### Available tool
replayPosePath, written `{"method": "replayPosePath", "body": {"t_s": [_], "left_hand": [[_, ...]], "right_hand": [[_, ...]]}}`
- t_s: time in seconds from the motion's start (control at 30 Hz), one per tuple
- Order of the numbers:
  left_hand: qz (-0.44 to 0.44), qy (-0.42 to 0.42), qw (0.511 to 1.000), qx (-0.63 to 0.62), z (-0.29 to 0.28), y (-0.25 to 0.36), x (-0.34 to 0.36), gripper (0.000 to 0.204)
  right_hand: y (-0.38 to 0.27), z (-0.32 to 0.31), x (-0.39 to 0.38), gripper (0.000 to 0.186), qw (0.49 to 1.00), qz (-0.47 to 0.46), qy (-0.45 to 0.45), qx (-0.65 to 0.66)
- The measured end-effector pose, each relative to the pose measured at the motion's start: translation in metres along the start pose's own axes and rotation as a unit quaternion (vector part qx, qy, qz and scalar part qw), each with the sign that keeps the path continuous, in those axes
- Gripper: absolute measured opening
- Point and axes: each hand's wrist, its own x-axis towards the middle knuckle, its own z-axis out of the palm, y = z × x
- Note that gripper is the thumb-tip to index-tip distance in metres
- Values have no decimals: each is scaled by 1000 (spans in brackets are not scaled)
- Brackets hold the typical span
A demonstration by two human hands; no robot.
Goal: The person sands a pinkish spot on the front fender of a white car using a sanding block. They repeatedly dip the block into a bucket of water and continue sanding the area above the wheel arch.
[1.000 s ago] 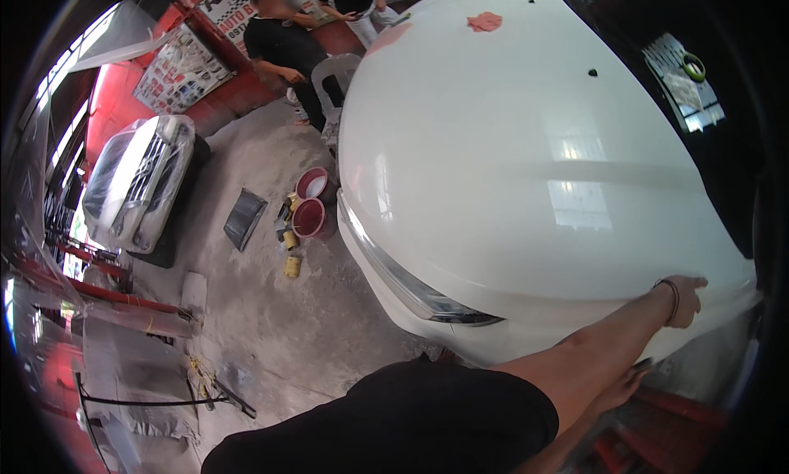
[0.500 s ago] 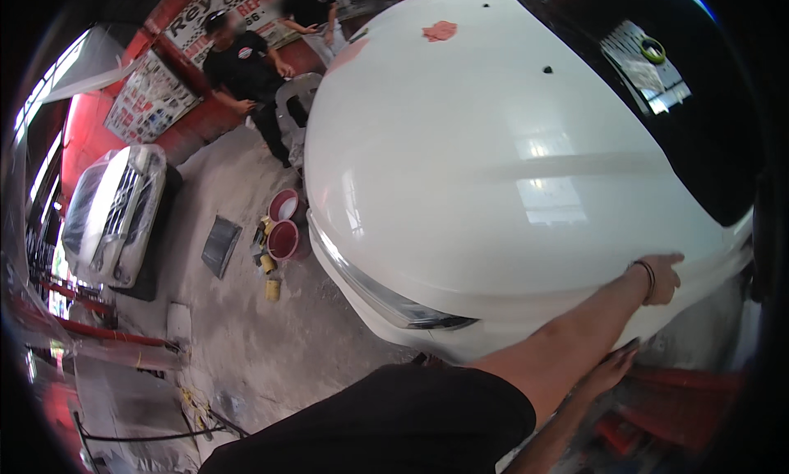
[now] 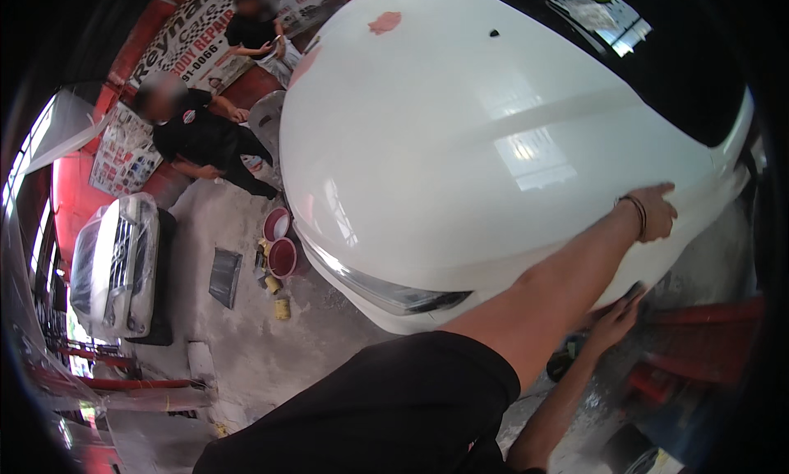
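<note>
A white car (image 3: pixel 427 178) fills the middle, its hood and near fender in front of me. My left hand (image 3: pixel 656 213), with dark bands at its wrist, rests on the upper fender near the windshield, fingers stretched out and holding nothing. Lower down, my right hand (image 3: pixel 616 319) is against the fender's side, fingers closed around a small dark pad (image 3: pixel 634 291); its exact kind is too small to tell. Reddish filler patches (image 3: pixel 385 22) show on the far side of the hood. The near headlight (image 3: pixel 411 297) lies to the left of my arms.
Two people, one standing (image 3: pixel 205 133) and one farther back (image 3: pixel 259 34), are beyond the car's front. Two red buckets (image 3: pixel 282 258), yellow cans (image 3: pixel 283 310) and a dark flat panel (image 3: pixel 223 278) lie on the floor. A plastic-covered vehicle (image 3: pixel 119 269) stands at left.
My view has turned, so the car sits higher and farther left. My left hand stays on the fender; my right hand and forearm now show more fully. The standing person's pose has changed slightly.
</note>
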Motion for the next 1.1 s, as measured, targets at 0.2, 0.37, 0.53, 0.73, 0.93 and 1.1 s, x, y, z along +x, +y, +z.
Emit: {"method": "replayPosePath", "body": {"t_s": [0.2, 0.37, 0.53, 0.73, 0.93, 1.1], "left_hand": [[-12, 111, 993, -28, 33, 1, 31, 36], [-57, 38, 997, 25, 4, 34, -6, 41], [-54, -55, 993, 91, 38, 192, -66, 76], [0, -122, 985, 122, 82, 270, -139, 93], [-18, -107, 980, 166, 91, 261, -5, 91], [-31, -141, 972, 185, 108, 252, 109, 88]], "right_hand": [[31, 19, 1, 50, 982, -72, 88, 148], [-73, -46, -160, 45, 998, -35, -18, -49], [11, -192, -260, 54, 991, 107, -74, -37], [141, -379, -488, 58, 944, 251, -32, -210], [74, -476, -685, 60, 744, 562, -63, -356], [-49, -456, -783, 59, 655, 640, -99, -388]]}}
